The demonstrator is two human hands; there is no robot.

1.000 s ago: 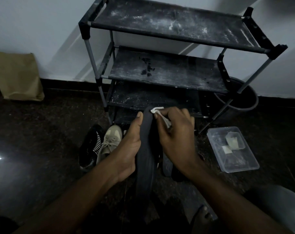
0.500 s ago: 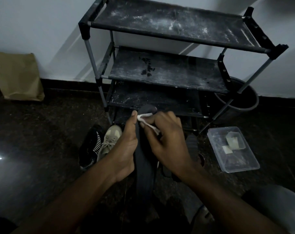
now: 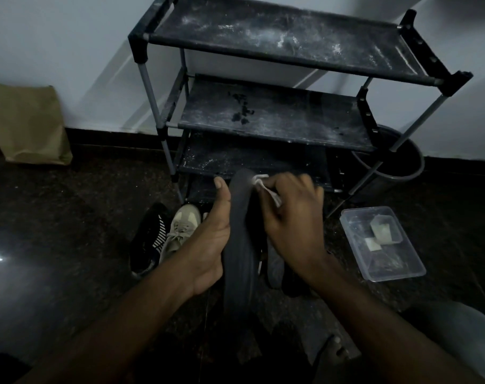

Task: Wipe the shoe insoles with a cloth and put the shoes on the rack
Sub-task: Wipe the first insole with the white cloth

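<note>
Fingers of the right hand are curled tight on a small white cloth, pressing it to the far tip of the dark insole, slightly further right and nearer the tip than half a second ago. Gripping the insole's left edge as before is the left hand, thumb straight along it. Held above the floor in front of the rack, the insole runs lengthwise away from the person, its far end toward the lowest shelf, with a beige sneaker just left.
</note>
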